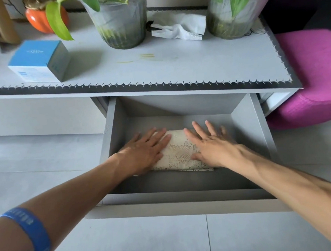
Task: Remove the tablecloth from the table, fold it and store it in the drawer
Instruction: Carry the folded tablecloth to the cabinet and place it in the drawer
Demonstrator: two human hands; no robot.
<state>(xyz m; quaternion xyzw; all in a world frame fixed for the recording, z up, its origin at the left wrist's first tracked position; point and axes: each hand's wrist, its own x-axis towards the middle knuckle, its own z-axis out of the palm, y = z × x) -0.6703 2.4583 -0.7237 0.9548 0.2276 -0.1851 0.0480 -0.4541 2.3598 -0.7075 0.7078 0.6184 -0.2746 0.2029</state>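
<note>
Both hands flat on the folded tablecloth (179, 153), which lies on the floor of the open drawer (243, 120), roughly centre, closer to the front panel than the back wall. Left hand (143, 152) covers the cloth's left end, fingers straight and spread, tips pointing toward the back of the drawer. Right hand (212, 145) covers the right end, fingers straight and spread too, slightly blurred. Neither grip is closed on anything; palms just press down on the cloth. Lace centre of the cloth shows between the two hands. Blue wristband (29, 230) on my left forearm.

Drawer is pulled out from under the bench (157, 67). On the bench above the drawer: two potted plants (117, 21), with a crumpled white tissue (182, 27) between them. Blue-and-white box (40, 61) sits left of the drawer line, orange pot (40, 20) behind it. Magenta cushion (313, 77) right of the drawer.
</note>
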